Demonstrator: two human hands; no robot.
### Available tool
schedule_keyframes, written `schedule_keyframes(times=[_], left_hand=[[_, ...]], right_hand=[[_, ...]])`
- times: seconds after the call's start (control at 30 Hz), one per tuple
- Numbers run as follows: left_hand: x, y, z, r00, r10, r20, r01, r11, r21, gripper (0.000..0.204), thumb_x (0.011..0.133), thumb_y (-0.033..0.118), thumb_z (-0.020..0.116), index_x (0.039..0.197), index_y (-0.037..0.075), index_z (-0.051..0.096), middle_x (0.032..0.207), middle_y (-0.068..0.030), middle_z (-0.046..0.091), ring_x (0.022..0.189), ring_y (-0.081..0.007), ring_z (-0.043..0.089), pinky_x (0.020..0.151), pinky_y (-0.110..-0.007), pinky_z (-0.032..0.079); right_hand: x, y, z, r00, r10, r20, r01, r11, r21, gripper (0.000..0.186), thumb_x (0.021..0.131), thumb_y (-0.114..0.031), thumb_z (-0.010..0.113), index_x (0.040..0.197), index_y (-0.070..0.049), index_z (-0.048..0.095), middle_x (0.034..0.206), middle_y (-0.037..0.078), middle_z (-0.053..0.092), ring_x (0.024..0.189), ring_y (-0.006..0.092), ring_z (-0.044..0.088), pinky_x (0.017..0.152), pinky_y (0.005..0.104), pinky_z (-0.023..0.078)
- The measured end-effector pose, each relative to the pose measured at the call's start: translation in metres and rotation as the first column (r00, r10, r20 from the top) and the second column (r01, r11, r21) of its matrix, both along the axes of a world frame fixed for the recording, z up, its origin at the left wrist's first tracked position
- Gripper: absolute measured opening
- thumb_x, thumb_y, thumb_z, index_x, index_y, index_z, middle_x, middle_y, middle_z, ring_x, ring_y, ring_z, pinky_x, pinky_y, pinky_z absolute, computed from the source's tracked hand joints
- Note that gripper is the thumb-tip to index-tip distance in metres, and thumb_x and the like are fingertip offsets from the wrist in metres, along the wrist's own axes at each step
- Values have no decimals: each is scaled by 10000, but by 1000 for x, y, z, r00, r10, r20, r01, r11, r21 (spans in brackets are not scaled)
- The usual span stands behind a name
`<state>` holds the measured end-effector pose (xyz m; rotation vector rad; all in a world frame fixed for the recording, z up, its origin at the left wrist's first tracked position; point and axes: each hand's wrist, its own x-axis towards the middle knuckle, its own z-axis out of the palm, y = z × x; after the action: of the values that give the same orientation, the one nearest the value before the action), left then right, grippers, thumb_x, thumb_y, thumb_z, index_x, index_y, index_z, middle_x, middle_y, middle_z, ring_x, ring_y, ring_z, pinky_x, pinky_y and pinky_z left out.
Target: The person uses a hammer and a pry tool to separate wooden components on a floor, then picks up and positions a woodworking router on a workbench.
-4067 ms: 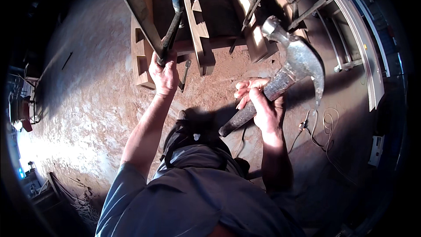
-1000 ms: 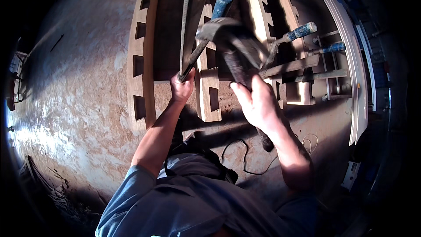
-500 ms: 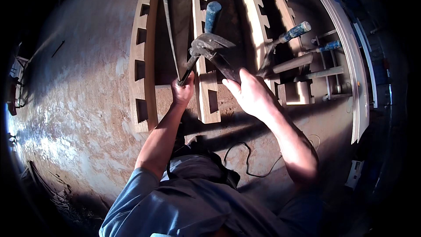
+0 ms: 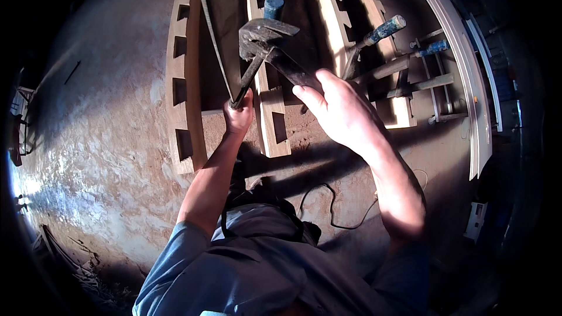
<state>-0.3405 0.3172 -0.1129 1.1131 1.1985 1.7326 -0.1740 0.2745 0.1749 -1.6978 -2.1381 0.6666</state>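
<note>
My left hand (image 4: 239,117) is closed around the lower end of a thin metal clamp bar (image 4: 249,79), which rises beside a dark plank (image 4: 225,29) to a blue handle (image 4: 273,6). My right hand (image 4: 339,111) grips the dark handle of a hammer (image 4: 293,70). The hammer's metal head (image 4: 263,32) sits against the top of the clamp bar. Both hands work over notched pale wooden rails (image 4: 270,129) lying on the earthen floor.
Another notched rail (image 4: 175,82) lies to the left. Two more blue-handled clamps (image 4: 383,29) (image 4: 436,47) grip rails at the right. A long white curved moulding (image 4: 471,93) runs along the right side. A thin cable (image 4: 333,216) loops on the floor by my legs.
My view has moved closer over the rails since four seconds ago. My right hand brought the hammer from a raised position down to the clamp. The left hand keeps its grip on the bar.
</note>
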Motion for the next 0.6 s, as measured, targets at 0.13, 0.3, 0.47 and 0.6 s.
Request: schedule_keyframes(times=[0.13,0.3,0.47,0.6], left_hand=[[6,-4,6,989,-19,-146,8,997,-75,168,903,137,650,844,-20,656,744,28,625,708,-32,561,605,-219,440],[0,-9,-7,1000,5,-8,-5,999,32,166,916,134,627,840,-13,634,757,27,612,724,-44,544,633,-232,445],[-7,0,3,996,-66,-63,62,996,-71,190,912,157,640,815,-1,599,742,39,579,713,-62,530,658,-245,443],[-11,-15,-6,982,-180,65,185,980,-80,353,843,165,714,1108,-8,557,1015,-59,602,917,-130,566,820,-284,460]], right_hand=[[6,-23,-12,970,78,-229,4,941,338,360,910,-332,640,807,-26,482,655,155,566,519,260,552,471,383,430],[13,-17,-38,997,-68,38,73,987,-142,448,945,-434,547,856,3,504,627,129,555,537,235,571,499,392,452],[48,-120,-79,974,-147,-174,153,988,20,303,880,-277,676,828,-8,546,646,145,583,578,288,599,543,387,462],[55,-234,-125,884,-437,-165,393,887,-242,324,822,-272,732,963,4,637,740,176,664,685,288,680,615,362,513]])
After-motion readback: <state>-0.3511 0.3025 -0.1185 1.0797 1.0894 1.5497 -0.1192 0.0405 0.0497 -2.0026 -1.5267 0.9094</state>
